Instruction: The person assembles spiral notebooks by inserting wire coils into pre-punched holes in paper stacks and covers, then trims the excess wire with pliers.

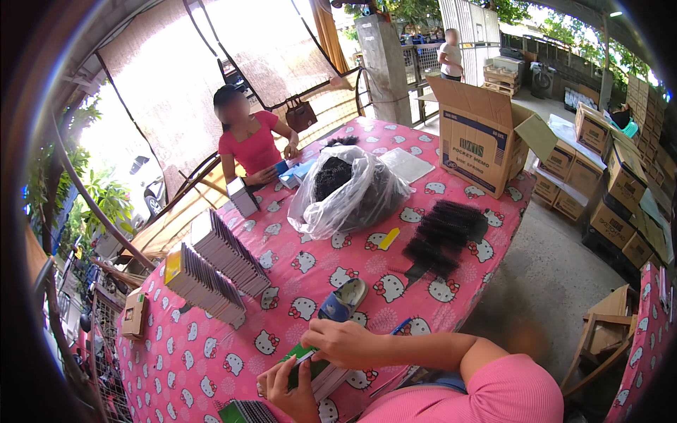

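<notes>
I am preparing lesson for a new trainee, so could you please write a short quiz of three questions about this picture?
1. What colour is the cover in the person's left hand?
2. True or false: the large cardboard box on the table has its top flaps open.
3. Which lies nearest the right hand?
A. yellow strip
B. plastic bag
C. blue patterned item

Key: 1. Green. 2. True. 3. C.

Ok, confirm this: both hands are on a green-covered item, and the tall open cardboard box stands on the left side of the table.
Not quite: in the head view, the tall open cardboard box stands on the right side of the table, not the left. The left hand and right hand are on a green-covered item, as stated.
</notes>
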The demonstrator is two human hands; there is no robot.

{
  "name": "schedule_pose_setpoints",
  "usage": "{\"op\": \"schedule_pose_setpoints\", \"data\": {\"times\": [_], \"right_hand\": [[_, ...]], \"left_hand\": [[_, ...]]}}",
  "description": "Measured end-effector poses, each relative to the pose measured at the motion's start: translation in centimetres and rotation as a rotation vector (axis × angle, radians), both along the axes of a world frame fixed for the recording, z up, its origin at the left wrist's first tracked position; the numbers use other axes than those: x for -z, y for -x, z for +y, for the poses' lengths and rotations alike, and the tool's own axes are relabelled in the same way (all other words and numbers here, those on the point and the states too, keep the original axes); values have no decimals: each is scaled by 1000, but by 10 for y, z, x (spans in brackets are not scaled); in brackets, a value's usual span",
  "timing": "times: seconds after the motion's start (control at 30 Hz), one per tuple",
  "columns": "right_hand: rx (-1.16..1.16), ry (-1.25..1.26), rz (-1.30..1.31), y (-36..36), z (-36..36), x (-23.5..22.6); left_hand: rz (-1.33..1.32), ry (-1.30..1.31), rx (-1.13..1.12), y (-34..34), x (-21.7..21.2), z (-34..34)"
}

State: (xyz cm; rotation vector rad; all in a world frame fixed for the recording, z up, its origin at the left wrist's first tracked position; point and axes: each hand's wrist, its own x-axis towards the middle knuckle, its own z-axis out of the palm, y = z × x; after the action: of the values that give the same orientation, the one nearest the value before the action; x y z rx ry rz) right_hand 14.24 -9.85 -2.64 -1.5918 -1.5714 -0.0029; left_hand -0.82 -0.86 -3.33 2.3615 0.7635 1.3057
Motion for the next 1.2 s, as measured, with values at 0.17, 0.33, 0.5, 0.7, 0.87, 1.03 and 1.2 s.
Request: {"op": "schedule_pose_setpoints", "data": {"times": [0.17,0.33,0.5,0.7,0.87,1.03,1.2], "right_hand": [[15,-8,-47,2,1,0],[-2,17,-111,0,0,-4],[-17,-4,-83,0,3,-1],[-70,-50,-86,4,7,-2],[11,-54,-66,14,12,1],[29,-49,-68,14,11,0],[-86,466,-19,-11,13,-17]], "left_hand": [[-7,-1,23,2,3,3],[-10,4,48,2,3,5],[-7,1,38,2,3,4],[1,6,29,4,5,3],[3,29,-14,2,1,-2],[-26,37,14,1,4,-1],[3,35,24,10,0,-3]]}}
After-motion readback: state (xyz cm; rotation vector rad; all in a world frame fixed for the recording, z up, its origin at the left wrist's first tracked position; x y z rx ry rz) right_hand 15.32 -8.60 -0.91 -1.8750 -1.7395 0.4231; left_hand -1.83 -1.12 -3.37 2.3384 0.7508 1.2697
